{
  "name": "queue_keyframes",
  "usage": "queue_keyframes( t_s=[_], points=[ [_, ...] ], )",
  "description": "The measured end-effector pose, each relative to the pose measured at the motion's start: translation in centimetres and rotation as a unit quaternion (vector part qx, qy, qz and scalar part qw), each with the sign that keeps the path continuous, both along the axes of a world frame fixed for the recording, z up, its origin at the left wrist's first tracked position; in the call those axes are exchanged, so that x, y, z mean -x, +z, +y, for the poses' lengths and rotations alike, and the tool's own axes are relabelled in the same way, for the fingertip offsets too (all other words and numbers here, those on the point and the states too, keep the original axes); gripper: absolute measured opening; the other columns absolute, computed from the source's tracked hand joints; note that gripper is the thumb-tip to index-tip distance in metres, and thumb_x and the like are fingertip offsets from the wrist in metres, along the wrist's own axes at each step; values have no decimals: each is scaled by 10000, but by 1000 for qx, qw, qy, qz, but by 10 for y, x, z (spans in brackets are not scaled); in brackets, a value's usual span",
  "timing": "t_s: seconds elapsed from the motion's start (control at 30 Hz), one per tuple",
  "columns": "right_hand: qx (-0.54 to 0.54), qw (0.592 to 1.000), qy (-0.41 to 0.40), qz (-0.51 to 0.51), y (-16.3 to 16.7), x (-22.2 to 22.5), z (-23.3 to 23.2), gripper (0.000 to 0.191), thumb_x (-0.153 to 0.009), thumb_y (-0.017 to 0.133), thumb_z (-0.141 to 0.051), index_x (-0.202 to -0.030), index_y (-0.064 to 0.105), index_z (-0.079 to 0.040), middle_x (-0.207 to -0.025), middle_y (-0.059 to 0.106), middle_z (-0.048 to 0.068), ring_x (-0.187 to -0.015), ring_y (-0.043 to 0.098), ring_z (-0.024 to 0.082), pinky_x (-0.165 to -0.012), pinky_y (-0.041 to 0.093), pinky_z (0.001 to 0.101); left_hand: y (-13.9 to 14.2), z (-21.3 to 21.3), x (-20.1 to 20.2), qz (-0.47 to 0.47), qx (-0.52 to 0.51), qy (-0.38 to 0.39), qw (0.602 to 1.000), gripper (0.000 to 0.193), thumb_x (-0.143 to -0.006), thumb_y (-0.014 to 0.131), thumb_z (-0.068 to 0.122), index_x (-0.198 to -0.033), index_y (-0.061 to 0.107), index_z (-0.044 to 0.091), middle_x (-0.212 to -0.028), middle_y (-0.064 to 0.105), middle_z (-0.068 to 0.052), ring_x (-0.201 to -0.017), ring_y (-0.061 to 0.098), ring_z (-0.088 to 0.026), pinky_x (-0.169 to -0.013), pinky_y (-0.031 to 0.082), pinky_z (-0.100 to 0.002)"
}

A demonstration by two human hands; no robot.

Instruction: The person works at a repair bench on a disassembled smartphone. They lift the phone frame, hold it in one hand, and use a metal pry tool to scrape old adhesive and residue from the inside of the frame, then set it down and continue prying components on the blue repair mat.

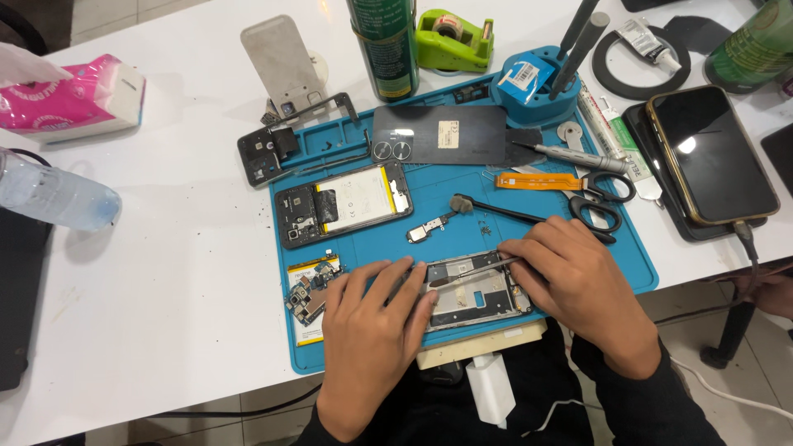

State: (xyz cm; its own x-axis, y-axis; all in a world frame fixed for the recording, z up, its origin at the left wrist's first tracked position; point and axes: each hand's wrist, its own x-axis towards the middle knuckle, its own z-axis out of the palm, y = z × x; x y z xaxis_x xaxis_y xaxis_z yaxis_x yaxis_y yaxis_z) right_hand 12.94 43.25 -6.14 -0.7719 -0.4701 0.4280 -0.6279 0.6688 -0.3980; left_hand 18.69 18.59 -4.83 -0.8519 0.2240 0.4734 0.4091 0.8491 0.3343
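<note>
My left hand (370, 326) lies flat on the blue work mat (529, 215), its fingers pressing down the left end of a bare metal phone frame (475, 293). My right hand (578, 285) grips a pair of metal tweezers (467, 272) whose tip rests on the frame near its left end. An opened phone body with a white-and-yellow battery (343, 202) lies further up the mat. A loose circuit board and a small battery (307, 289) sit just left of my left hand.
On the mat lie a small flex part (429, 227), a black brush tool (504, 212), scissors (601, 202), an orange ribbon (541, 180), a dark back cover (438, 132) and a blue tool holder (533, 83). A phone on a cable (710, 153), spray can (384, 45), tape dispenser (454, 37), tissue pack (74, 99) and bottle (54, 194) surround it.
</note>
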Motion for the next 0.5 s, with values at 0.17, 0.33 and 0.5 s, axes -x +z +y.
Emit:
queue_keyframes(
  t_s=[0.17,0.33,0.5],
  points=[
    [20,999,3,-25,0,-1,3,228,-788,772,-74,-1010,734,-37,-860,650,69,-794,616,229,-686,473,371,-3,0,-2,-9,-12,2,1000,312,-882,766,224,-1126,759,30,-1137,736,-92,-1064,653,-286,-919,460,-434],
    [25,999,15,-37,3,3,5,241,-798,766,-73,-1032,731,-28,-860,644,79,-799,620,246,-702,499,377,-5,1,-2,-5,-26,3,1000,318,-878,772,222,-1129,758,27,-1132,736,-94,-1068,650,-293,-917,467,-431],
    [20,997,6,-76,7,5,4,196,-820,760,-77,-1009,724,-42,-855,661,75,-796,641,250,-697,515,375,-8,0,-2,-6,-71,-3,997,348,-860,776,197,-1152,748,10,-1137,733,-113,-1083,645,-312,-907,491,-433]
  ],
)
